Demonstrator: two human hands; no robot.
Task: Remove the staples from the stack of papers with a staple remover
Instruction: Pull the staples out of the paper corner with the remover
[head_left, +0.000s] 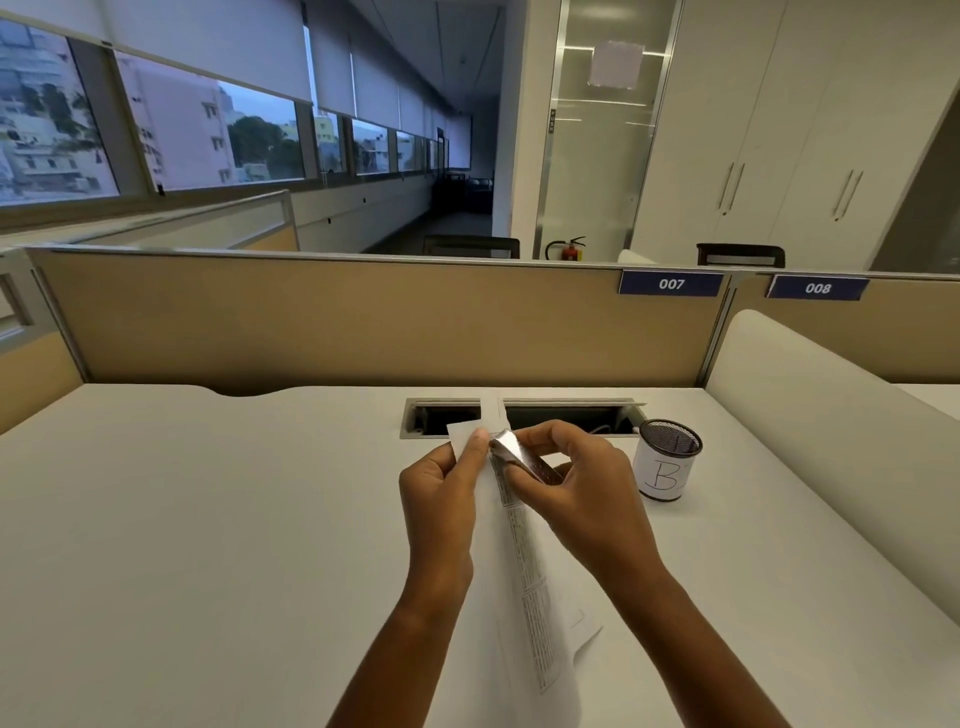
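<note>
1. Your left hand (441, 488) pinches the top corner of the stack of papers (535, 587), holding that end raised above the desk (208, 519), likely so the staple faces the tool.
2. Your right hand (587, 499) is curled round the staple remover (514, 454). Its nose touches that corner just beside your left fingertips. The staple itself is too small to see.
3. The mesh cup (667, 462) stands just right of your right hand, probably for pulled staples.
</note>
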